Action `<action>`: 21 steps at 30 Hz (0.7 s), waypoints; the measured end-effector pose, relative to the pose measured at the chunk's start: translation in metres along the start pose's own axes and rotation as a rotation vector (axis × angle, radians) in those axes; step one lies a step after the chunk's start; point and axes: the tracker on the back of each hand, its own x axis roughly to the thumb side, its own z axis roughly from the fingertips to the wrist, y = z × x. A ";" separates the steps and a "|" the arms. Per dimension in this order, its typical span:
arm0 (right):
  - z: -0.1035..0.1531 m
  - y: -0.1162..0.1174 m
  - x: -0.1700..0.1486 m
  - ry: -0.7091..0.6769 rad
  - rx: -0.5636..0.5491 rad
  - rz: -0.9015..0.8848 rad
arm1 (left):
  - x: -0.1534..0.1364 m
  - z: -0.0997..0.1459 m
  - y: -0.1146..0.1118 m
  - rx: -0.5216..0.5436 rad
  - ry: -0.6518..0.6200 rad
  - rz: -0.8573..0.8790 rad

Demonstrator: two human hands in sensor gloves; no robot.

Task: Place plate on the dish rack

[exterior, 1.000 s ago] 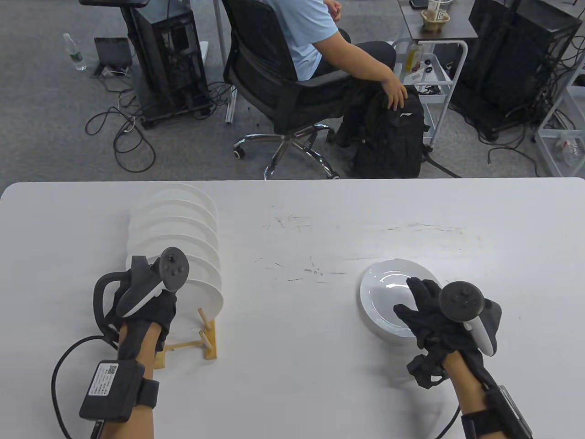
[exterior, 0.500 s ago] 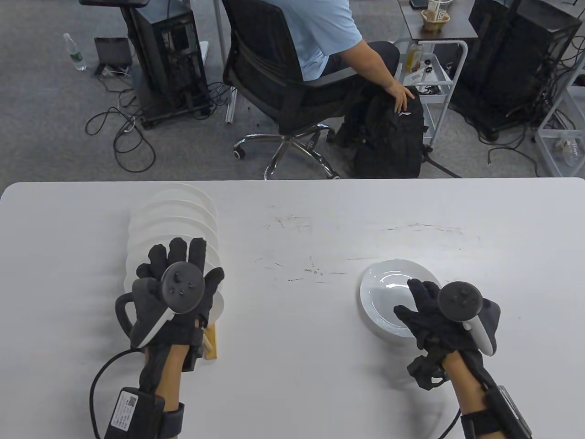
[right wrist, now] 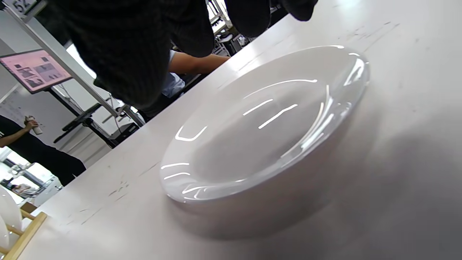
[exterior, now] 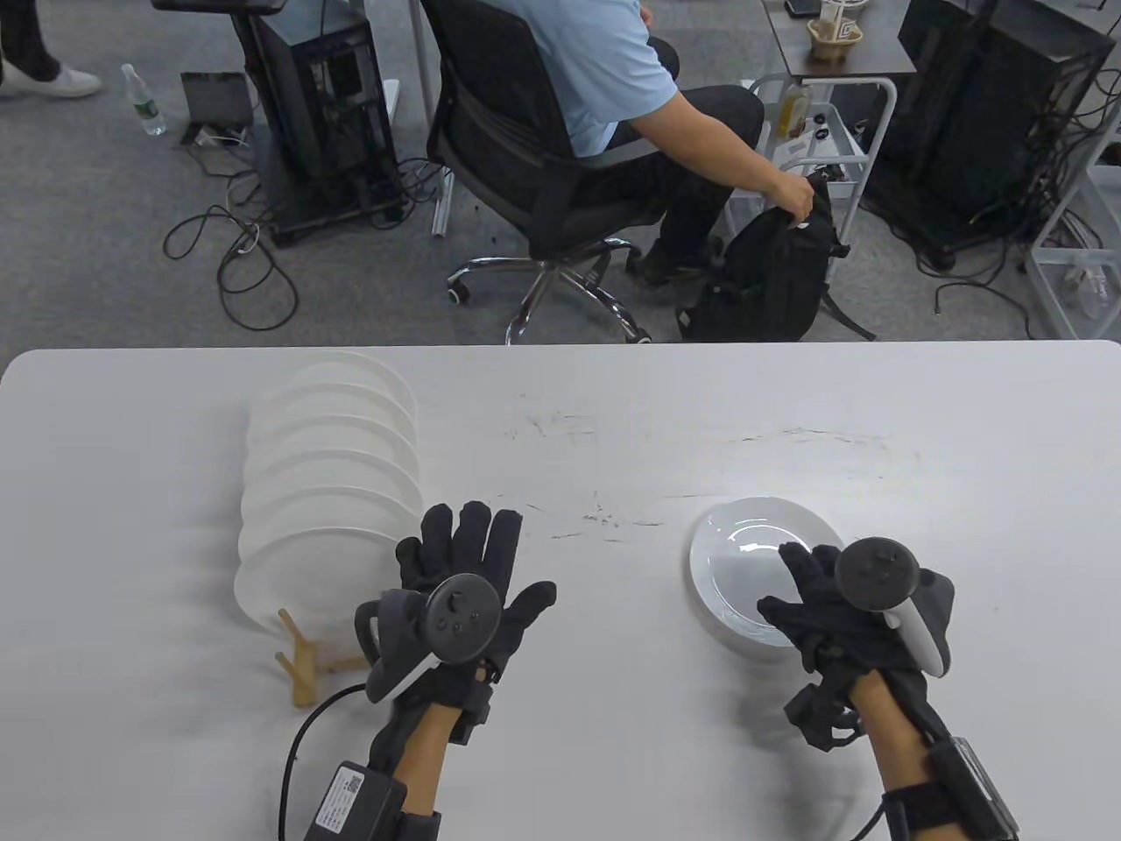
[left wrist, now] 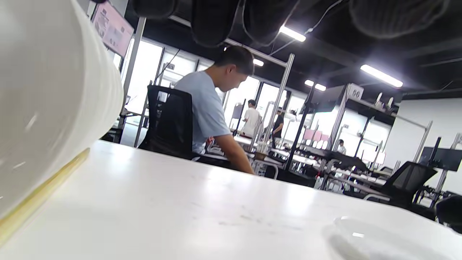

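A white plate (exterior: pixel 740 561) lies flat on the table at the right; it also shows in the right wrist view (right wrist: pixel 260 133) and the left wrist view (left wrist: pixel 379 242). My right hand (exterior: pixel 806 596) is over its near right part with fingers spread, not gripping it. The wooden dish rack (exterior: pixel 302 661) stands at the left with several white plates (exterior: pixel 333 491) upright in it. My left hand (exterior: pixel 473 561) is empty, fingers spread, over bare table just right of the rack's near end. In the left wrist view a racked plate (left wrist: pixel 47 90) fills the left side.
The white table (exterior: pixel 578 438) has faint scuff marks at its middle. Beyond the far edge a person sits in an office chair (exterior: pixel 525 184) and holds a black backpack (exterior: pixel 771 280). The rack's corner shows in the right wrist view (right wrist: pixel 21 227).
My left hand has left the rack's near plate and moved right and toward me, its fingers opening flat. My right hand has stayed over the flat plate.
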 end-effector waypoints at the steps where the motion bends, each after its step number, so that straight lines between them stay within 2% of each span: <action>1: -0.002 -0.001 -0.004 0.023 -0.006 0.005 | -0.001 0.000 -0.002 -0.017 0.006 0.020; 4: -0.010 0.000 -0.018 0.111 -0.022 0.030 | -0.003 0.000 -0.003 -0.016 0.007 0.034; 9: -0.023 0.010 -0.039 0.312 -0.066 0.317 | -0.006 0.001 -0.005 -0.050 0.019 0.045; 13: -0.029 0.017 -0.045 0.401 -0.111 0.404 | -0.006 0.001 -0.005 -0.064 0.020 0.054; 19: -0.029 0.006 -0.063 0.447 -0.173 0.139 | -0.007 0.001 -0.006 -0.073 0.020 0.067; 21: -0.027 -0.001 -0.072 0.469 -0.163 -0.009 | -0.007 0.001 -0.006 -0.079 0.017 0.072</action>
